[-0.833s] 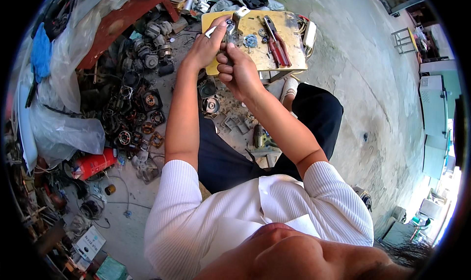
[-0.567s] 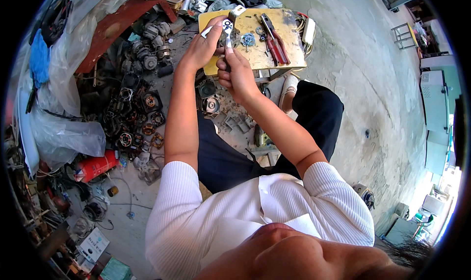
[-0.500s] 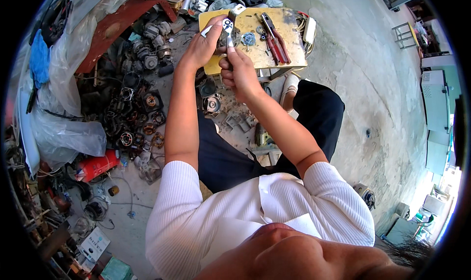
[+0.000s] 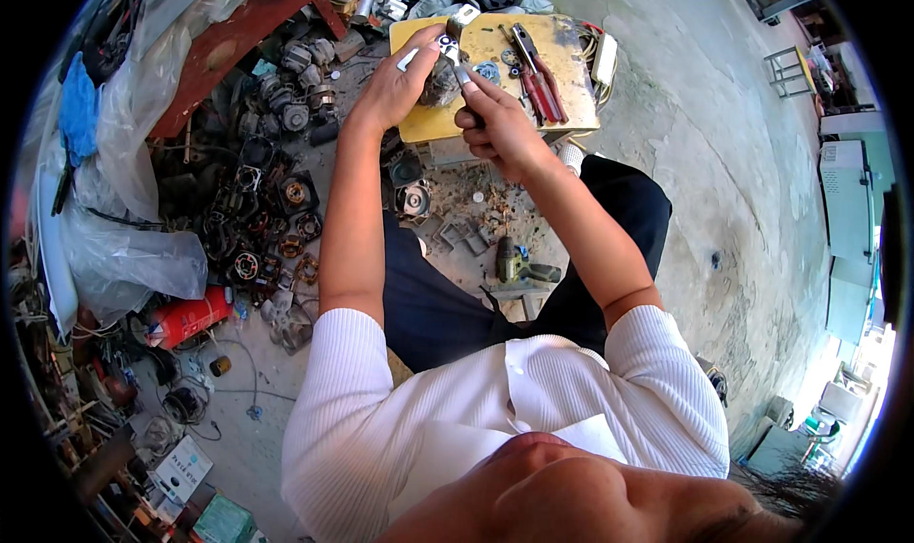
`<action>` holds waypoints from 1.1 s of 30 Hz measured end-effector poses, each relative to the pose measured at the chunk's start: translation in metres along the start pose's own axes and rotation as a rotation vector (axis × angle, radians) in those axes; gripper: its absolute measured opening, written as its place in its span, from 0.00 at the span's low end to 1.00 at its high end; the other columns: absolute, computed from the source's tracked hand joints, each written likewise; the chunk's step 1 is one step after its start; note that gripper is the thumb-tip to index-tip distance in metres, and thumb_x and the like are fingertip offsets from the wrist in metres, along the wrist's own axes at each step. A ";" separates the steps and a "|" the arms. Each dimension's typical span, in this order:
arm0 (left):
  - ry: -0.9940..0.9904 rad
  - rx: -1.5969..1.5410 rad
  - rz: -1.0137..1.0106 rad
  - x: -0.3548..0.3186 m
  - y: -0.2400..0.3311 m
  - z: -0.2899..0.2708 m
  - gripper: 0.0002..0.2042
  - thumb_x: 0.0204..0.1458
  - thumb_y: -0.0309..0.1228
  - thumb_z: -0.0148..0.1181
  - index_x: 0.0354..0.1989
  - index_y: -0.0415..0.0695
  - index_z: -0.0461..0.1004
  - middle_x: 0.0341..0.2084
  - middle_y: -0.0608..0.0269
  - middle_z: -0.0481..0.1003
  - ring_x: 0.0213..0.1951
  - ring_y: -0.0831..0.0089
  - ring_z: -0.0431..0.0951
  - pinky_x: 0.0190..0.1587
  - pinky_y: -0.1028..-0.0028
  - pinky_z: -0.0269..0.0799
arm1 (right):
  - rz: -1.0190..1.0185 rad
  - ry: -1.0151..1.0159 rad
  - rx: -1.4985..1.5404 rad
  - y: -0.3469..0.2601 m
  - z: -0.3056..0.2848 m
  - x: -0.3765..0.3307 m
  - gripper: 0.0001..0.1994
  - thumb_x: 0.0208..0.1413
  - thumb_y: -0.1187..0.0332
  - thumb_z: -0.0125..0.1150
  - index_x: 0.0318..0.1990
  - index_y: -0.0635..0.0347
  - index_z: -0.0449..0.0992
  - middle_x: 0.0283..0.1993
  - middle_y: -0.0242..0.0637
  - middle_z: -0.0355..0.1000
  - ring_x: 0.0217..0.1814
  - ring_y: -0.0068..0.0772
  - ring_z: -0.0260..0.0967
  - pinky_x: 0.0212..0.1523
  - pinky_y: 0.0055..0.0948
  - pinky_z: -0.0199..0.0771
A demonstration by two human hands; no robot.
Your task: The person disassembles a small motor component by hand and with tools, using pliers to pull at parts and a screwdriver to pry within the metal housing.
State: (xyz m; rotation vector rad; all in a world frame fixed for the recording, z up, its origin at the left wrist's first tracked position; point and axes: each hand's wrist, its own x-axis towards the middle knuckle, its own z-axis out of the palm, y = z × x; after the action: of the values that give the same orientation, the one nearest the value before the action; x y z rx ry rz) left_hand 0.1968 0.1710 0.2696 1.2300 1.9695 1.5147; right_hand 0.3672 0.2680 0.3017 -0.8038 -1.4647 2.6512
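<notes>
Over the yellow board at the far middle of the scene, both hands meet on a small dark metal part. Left hand cups this part from the left, fingers curled round it, with a pale strip showing between two fingers. Right hand is closed tight round the handle of a slim tool, whose tip touches the part. Whether the part rests on the board or is lifted clear cannot be told.

On the board to the right lie red-handled pliers, a small blue round piece and, at its right edge, a white power strip. Near the person's knees a cordless drill lies on the concrete among scraps. Left of the arms a heap of dark motor parts crowds the floor, hard up against the left forearm, with clear plastic sheeting, a blue cloth and a red canister farther left.
</notes>
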 end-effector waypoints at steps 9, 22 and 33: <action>-0.043 -0.035 0.005 0.000 0.005 -0.003 0.29 0.64 0.48 0.41 0.64 0.39 0.68 0.60 0.53 0.72 0.62 0.65 0.69 0.64 0.70 0.59 | 0.132 -0.135 -0.230 -0.040 -0.040 0.003 0.24 0.72 0.59 0.45 0.74 0.37 0.57 0.26 0.20 0.55 0.19 0.10 0.43 0.16 0.14 0.39; -0.025 0.051 0.022 0.001 0.005 0.004 0.26 0.66 0.44 0.35 0.62 0.40 0.69 0.56 0.54 0.73 0.59 0.66 0.71 0.63 0.71 0.60 | 0.112 -0.176 -0.308 -0.044 -0.060 0.012 0.15 0.72 0.56 0.46 0.54 0.54 0.70 0.26 0.21 0.57 0.19 0.12 0.44 0.17 0.15 0.44; -0.035 0.002 -0.063 -0.007 0.024 0.008 0.25 0.67 0.43 0.36 0.63 0.41 0.68 0.55 0.52 0.73 0.57 0.64 0.71 0.62 0.70 0.61 | -0.126 0.043 0.385 0.039 0.041 0.006 0.12 0.74 0.57 0.40 0.50 0.54 0.64 0.32 0.28 0.59 0.25 0.18 0.51 0.25 0.20 0.58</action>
State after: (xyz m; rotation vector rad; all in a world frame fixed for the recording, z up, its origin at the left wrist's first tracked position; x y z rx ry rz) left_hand 0.2163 0.1716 0.2871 1.1761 1.9688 1.4519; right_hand 0.3535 0.2151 0.2856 -0.7008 -0.9133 2.6722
